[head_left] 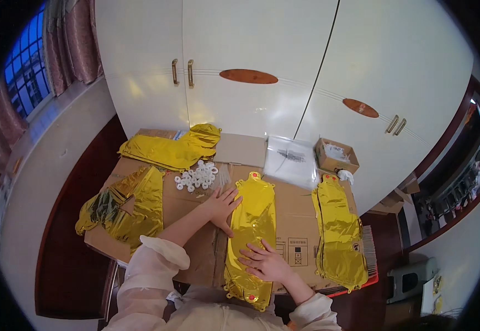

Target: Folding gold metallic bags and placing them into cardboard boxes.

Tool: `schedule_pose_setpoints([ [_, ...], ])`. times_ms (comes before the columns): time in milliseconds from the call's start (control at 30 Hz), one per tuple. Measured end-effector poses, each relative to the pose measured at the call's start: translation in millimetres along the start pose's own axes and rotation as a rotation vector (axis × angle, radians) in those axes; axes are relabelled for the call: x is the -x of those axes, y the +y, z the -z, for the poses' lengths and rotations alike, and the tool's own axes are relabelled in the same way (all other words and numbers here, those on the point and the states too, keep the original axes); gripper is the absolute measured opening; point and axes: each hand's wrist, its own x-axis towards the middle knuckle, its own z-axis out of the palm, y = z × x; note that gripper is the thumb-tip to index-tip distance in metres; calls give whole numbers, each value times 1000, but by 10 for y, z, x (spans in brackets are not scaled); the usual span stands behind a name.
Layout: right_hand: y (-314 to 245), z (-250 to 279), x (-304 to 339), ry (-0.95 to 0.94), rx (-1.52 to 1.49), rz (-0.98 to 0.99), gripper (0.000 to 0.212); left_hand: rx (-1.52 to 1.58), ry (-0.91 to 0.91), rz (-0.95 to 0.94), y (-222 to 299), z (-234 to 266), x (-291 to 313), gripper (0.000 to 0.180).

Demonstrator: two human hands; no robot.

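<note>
We found the flat gold foil balloon [255, 212] lying lengthwise at the middle of the cardboard-covered tabletop [295, 212], its near end reaching past the front edge toward the person. It was uninflated and creased, with small tabs along its rim and a red spot at each end.

The left hand [221, 207] rested along its left edge, fingers spread and touching the foil. The right hand [269, 266] lay palm down across the lower half, fingers fanned out. We noted no grip by either hand.

We judged the step in hand to be pressing or smoothing the foil. In our assessment, the next move called for light, even pressure, with one hand steadying the overhanging end.

Just beyond the left hand we recorded a heap of small white rings [197, 177], with thin clear sticks [224, 176] beside it. More gold foil balloons [339, 234] lay to the right, and further gold foil pieces [150, 198] to the left. At the back we logged clear plastic bags [289, 160] next to a small cardboard box [336, 156].
</note>
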Motion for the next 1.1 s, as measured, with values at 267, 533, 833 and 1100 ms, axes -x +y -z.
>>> schedule_pose_setpoints([
  [267, 14, -55, 35, -12, 8, -7, 35, 60, 216, 122, -206, -238, -230, 97],
  [533, 26, 18, 139, 20, -67, -9, 36, -15, 511, 88, -91, -225, -140, 66],
  [833, 90, 28, 256, 451, -161, -294, 36, 67, 706, 124, -1079, 140, -1122, 18],
  [1100, 84, 61, 226, 421, -172, -328, 36, 174, 220, 129, -1464, 525, -1594, 48],
])
